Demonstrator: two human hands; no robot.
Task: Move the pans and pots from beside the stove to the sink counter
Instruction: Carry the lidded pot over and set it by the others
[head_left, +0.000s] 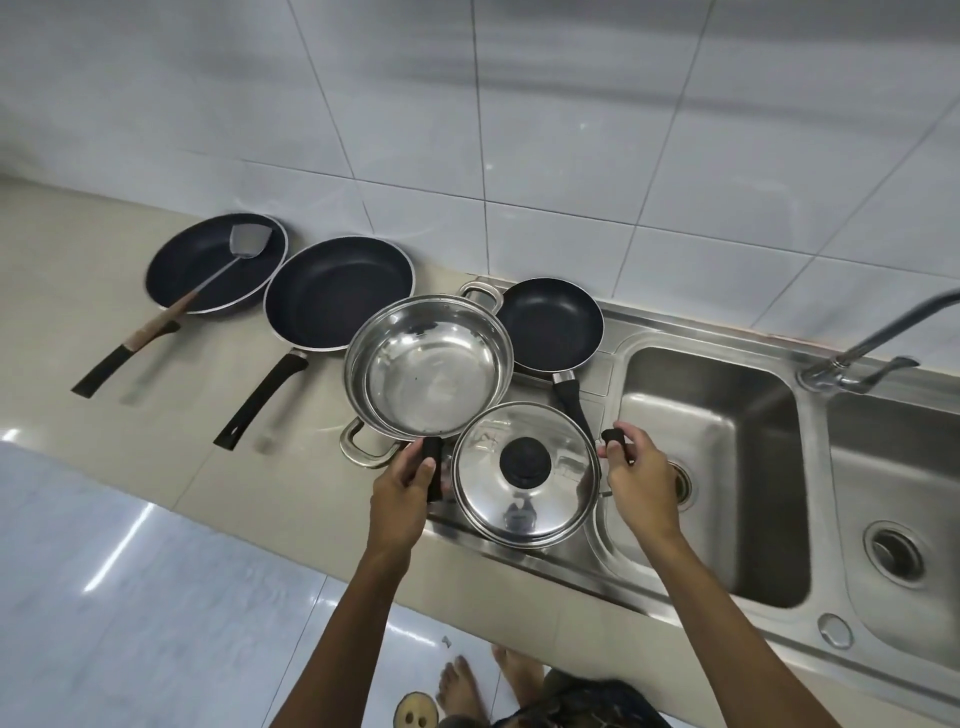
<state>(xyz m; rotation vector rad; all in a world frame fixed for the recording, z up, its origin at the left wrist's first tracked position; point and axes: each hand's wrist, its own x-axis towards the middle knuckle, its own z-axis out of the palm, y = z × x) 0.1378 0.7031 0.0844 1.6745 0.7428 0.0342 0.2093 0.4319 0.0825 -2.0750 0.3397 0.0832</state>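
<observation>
A small steel pot with a shiny lid (524, 475) and black knob sits at the near edge of the steel sink counter (597, 564). My left hand (402, 491) grips its black left side handle, and my right hand (641, 475) grips the right one. Behind it stands an open steel pot (428, 366) with loop handles. A small black frying pan (553, 322) rests to its right on the drainboard. Two larger black frying pans lie further left on the beige counter: the middle pan (337, 293) and the far-left pan (215, 262), which holds a metal spatula (218, 275).
A double steel sink lies to the right, with the near basin (722, 467) right beside the lidded pot and a faucet (872, 338) behind. A white tiled wall backs the counter. Below are glossy floor tiles and my bare feet (488, 680).
</observation>
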